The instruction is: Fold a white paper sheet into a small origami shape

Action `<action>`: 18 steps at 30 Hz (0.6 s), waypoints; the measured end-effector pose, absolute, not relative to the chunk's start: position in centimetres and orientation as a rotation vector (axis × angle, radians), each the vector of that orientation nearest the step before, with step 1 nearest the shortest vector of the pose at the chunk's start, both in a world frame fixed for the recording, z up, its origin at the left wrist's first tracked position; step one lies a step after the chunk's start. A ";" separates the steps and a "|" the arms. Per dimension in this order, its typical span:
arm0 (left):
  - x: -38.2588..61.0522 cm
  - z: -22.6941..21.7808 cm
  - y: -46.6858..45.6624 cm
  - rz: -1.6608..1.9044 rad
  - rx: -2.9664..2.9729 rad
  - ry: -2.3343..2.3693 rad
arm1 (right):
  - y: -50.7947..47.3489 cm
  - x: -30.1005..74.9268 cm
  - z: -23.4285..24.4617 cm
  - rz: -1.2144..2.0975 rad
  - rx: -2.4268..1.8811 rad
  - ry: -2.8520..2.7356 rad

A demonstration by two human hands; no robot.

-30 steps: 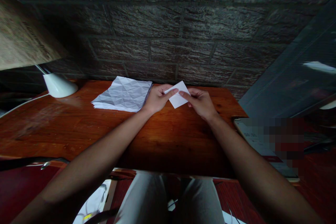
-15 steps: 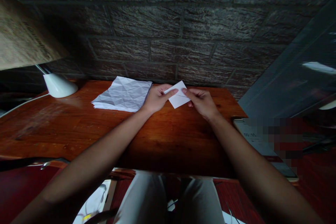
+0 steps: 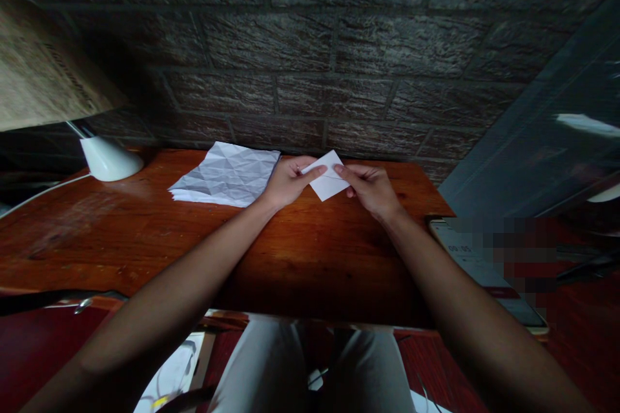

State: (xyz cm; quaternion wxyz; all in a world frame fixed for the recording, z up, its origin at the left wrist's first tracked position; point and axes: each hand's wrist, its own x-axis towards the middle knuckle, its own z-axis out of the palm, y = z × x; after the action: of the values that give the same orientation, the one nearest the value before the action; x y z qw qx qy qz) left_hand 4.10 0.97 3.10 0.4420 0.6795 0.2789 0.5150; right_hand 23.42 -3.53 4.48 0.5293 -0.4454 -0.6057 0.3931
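Between my two hands is a small folded square of white paper, turned so one corner points toward me. A fold line crosses its face. My left hand pinches its left corner, thumb on top and fingers behind. On the opposite side my right hand grips the paper with the thumb pressed on its face; the fingers curl beneath, partly hidden. Just left of my left hand lies a stack of creased white sheets on the wooden table.
A lamp with a white base and a brown fabric shade stands at the left. A stone-block wall rises behind the table. At the right edge lies a phone or tablet showing a timer, partly blurred out.
Almost nothing differs. Both hands keep the same hold on the folded paper, and the view has shifted very slightly.
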 end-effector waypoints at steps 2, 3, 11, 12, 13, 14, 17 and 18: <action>4.2 3.1 0.9 1.290 1.691 0.703 | -3.7 23.4 4.6 0.904 -1.080 -1.477; 4.3 3.1 0.8 1.296 1.685 0.710 | -3.8 23.3 4.7 0.881 -1.089 -1.494; 4.9 2.9 0.7 1.355 1.577 0.770 | -4.9 22.4 4.7 0.651 -1.174 -1.656; 5.0 2.9 0.7 1.362 1.563 0.772 | -5.0 22.3 4.8 0.630 -1.179 -1.674; 5.0 2.9 0.7 1.367 1.547 0.773 | -5.1 22.2 4.8 0.613 -1.184 -1.684; 5.0 2.9 0.7 1.366 1.530 0.776 | -5.2 22.1 4.8 0.603 -1.188 -1.688; 4.9 3.0 0.6 1.329 1.482 0.785 | -5.2 22.0 4.8 0.603 -1.188 -1.682; 4.9 3.0 0.6 1.317 1.460 0.780 | -5.2 22.1 4.8 0.608 -1.184 -1.679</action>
State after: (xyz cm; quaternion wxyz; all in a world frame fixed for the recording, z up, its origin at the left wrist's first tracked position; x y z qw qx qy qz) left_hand 4.94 0.64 3.05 0.4909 0.6013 0.3213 0.5425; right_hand 22.06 -5.21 4.83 0.4790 -0.4850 -0.6879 0.2491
